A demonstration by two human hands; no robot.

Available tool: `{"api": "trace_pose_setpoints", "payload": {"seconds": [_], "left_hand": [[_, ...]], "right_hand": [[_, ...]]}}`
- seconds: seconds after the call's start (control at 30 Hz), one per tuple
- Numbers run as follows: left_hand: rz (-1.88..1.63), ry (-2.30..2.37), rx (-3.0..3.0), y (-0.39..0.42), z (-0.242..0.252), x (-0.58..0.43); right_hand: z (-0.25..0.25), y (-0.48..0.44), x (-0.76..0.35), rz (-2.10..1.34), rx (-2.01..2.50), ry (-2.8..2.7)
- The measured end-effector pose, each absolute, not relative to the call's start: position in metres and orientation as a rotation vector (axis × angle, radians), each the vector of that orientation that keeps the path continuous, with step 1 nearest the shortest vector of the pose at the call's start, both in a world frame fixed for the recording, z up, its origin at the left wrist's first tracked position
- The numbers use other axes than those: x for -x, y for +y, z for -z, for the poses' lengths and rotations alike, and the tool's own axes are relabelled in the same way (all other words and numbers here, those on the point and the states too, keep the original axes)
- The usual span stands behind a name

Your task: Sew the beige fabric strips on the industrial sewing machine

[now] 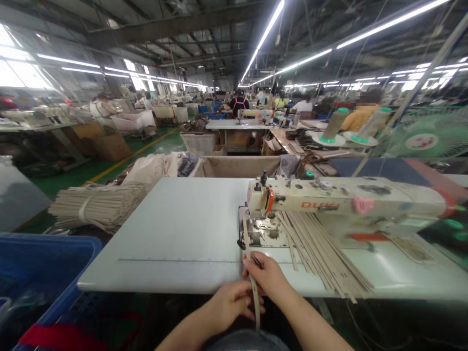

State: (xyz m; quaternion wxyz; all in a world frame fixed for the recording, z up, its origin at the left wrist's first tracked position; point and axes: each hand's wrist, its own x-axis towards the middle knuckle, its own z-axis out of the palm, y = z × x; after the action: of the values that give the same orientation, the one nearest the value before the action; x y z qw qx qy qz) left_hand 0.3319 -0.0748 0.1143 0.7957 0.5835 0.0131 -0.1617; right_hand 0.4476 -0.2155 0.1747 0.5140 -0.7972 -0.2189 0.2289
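A thin beige strip (pixel 248 251) runs from under the needle of the white sewing machine (pixel 329 200) toward me and hangs over the table's front edge. My right hand (pixel 268 275) pinches this strip at the table edge. Just below the edge, my left hand (pixel 228 302) closes its fingers around the lower part of the same strip. A fan of several loose beige strips (pixel 321 253) lies under the machine arm, to the right of my hands.
The white sewing table (pixel 175 234) spreads out to the left. A tied bundle of beige strips (pixel 98 204) lies past its left edge, above a blue crate (pixel 40 273). Thread cones (pixel 334 126) and a green fan (pixel 424 136) stand behind the machine. Other workers sit far off.
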Motion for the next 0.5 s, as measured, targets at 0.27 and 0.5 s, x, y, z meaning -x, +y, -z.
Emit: {"api": "trace_pose_setpoints", "payload": {"seconds": [0.27,0.5], "left_hand": [[-0.314,0.310,-1.824,-0.041,-0.134,-0.380],[-0.648,-0.279,-2.491,-0.020,-0.146,-0.419]], "right_hand": [[-0.189,-0.211,-0.452,-0.569,1.833,-0.521],[-0.194,-0.212,-0.452,-0.574,1.867,-0.605]]}}
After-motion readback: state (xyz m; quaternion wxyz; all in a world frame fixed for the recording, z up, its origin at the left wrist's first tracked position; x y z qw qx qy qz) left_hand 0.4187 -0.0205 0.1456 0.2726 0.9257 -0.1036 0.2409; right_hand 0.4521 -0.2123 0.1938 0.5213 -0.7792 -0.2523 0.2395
